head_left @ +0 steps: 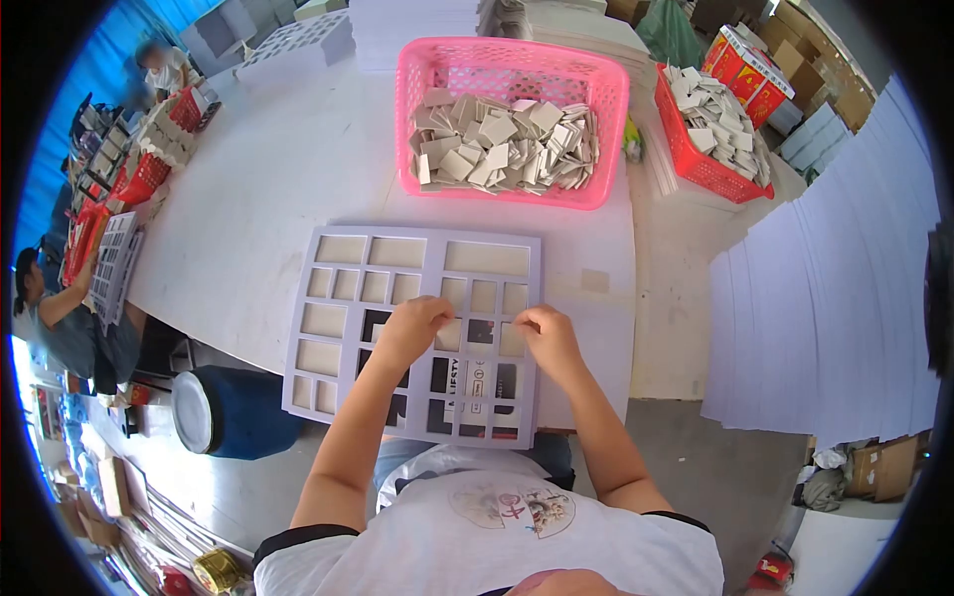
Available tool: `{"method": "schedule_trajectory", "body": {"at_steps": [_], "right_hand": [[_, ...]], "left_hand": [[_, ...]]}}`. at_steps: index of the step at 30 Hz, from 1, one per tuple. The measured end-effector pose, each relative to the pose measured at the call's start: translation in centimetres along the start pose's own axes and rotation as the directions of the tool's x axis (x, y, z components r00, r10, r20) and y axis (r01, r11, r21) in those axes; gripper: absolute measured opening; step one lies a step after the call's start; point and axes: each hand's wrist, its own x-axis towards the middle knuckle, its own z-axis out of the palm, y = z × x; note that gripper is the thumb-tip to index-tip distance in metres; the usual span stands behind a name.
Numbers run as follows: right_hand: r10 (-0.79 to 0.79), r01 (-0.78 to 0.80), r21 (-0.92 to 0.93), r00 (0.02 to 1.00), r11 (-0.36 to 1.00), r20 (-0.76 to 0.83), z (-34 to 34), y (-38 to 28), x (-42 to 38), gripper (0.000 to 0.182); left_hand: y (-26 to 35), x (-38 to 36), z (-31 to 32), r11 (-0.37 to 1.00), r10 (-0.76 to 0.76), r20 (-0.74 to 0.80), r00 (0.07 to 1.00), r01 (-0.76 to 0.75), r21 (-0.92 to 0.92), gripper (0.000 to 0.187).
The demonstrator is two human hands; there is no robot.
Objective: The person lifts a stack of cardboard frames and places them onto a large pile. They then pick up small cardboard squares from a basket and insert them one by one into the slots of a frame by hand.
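Note:
In front of me lies a pale lavender frame board (433, 298) with many rectangular windows. Beige-grey cardboard pieces fill the upper and left windows; lower middle and right ones show dark printed material. My left hand (422, 323) has its fingers pinched at a cardboard piece (448, 336) in a middle window. My right hand (545, 328) is closed too, its fingertips at another cardboard piece (512, 341) near the board's right edge. Between the two hands one window shows the dark print. The fingertips partly cover what they grip.
A pink basket (405, 129) of loose cardboard pieces stands behind the board. To its right is a red basket (686, 159) with more pieces. Large stacked sheets (825, 288) stand at right, a blue barrel (248, 412) at left. Two people work on the left.

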Motion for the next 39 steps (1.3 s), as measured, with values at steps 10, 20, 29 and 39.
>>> {"method": "schedule_trajectory", "body": {"at_steps": [10,20,29,39], "right_hand": [[-0.068,0.042,-0.266,0.994,0.963,-0.091,1.3,-0.7,-0.3,0.020],[0.020,-0.177,-0.293,0.882,0.940,-0.471,-5.4,7.5,4.9,0.027],[-0.003,-0.161,-0.636,0.968,0.755,-0.249,-7.4,8.9,6.0,0.026],[0.113,-0.217,-0.355,0.950,0.909,-0.291,-7.7,8.9,4.4,0.018]], "left_hand": [[0.2,-0.4,1.2,0.993,-0.079,-0.100,0.992,0.087,0.079,0.025],[3.2,6.7,6.5,0.982,0.179,-0.292,0.940,-0.153,0.109,0.048],[3.0,8.2,9.4,0.977,-0.008,-0.222,0.975,0.055,0.208,0.073],[2.7,8.5,10.0,0.976,-0.036,-0.222,0.974,0.082,0.201,0.078]]}}
